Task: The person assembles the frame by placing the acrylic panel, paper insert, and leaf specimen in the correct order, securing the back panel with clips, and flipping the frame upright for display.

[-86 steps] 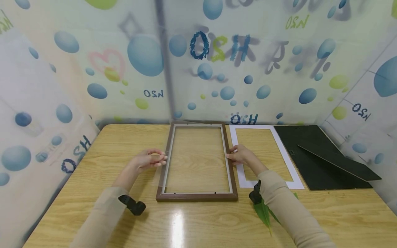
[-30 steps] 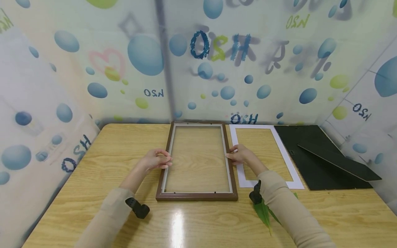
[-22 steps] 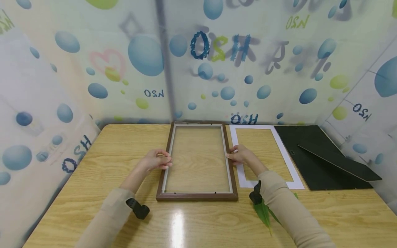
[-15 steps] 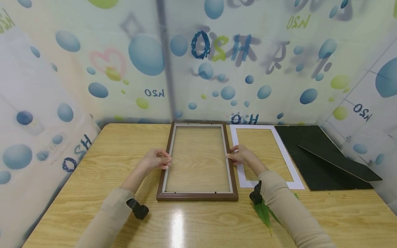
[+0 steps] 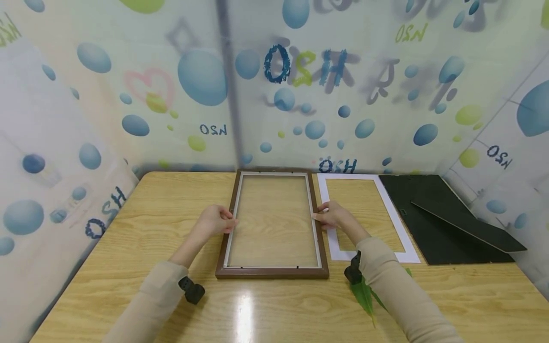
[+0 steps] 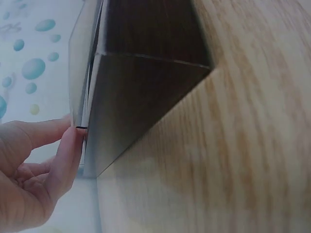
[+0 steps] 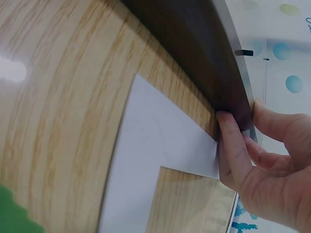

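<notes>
A brown picture frame [image 5: 272, 273] with a silver inner lip lies back side up on the table. A clear sheet [image 6: 81, 63] shows at the frame's face in the left wrist view, its near edge raised slightly off the lip. My left hand [image 5: 214, 220] pinches that edge between thumb and finger at the frame's left side. My right hand [image 5: 332, 215] grips the right side of the frame, thumb on the lip and fingers against the outer wall, as the right wrist view shows. In the head view the sheet's outline can hardly be made out.
A white mat board [image 5: 388, 219] with a cut-out window lies right of the frame, partly under my right hand. Beyond it is a black backing board [image 5: 437, 190] with its stand leg [image 5: 467, 226] raised. Green leaves [image 5: 363, 297] lie under my right forearm. A patterned curtain [image 5: 274, 109] hangs behind the table.
The clear sheet, which overhung the frame's left side, has shifted right and down into line with it. My left hand moved right with it, and its fingers have curled more. The right hand stays put.
</notes>
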Available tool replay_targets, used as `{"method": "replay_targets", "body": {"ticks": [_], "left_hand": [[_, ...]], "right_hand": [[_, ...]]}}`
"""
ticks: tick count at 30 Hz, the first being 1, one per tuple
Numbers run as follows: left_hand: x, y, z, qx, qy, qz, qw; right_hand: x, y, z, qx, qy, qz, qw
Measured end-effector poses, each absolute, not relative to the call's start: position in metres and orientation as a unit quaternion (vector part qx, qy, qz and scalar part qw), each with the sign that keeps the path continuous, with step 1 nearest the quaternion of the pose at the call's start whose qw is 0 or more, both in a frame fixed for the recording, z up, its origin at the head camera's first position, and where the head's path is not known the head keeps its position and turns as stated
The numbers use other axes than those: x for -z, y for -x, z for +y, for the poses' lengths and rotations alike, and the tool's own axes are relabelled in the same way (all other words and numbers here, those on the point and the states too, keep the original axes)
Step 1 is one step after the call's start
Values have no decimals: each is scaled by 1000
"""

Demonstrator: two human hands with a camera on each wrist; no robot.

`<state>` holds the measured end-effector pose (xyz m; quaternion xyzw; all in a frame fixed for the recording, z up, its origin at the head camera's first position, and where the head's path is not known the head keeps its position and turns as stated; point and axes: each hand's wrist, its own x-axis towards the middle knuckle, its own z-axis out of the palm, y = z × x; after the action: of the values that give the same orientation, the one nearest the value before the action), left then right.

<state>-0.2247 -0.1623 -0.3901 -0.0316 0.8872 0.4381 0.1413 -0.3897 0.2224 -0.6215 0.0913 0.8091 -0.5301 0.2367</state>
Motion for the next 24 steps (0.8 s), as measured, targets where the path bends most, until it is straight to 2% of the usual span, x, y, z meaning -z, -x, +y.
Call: {"method": "replay_targets", "body": {"ticks": [5,9,19,24], "left_hand": [[387,222,-159,-401,35,905,137],[386,221,-160,-383,28,914,134],[390,226,-166,-369,-15,923,112],[395,231,-170,-373,-27,922,100]], "right_hand": [[672,422,237,537,-94,804,238],[676,425,238,534,-86,808,235],[550,341,201,508,-58,827,232],[532,330,196,504,-59,829,234]]}}
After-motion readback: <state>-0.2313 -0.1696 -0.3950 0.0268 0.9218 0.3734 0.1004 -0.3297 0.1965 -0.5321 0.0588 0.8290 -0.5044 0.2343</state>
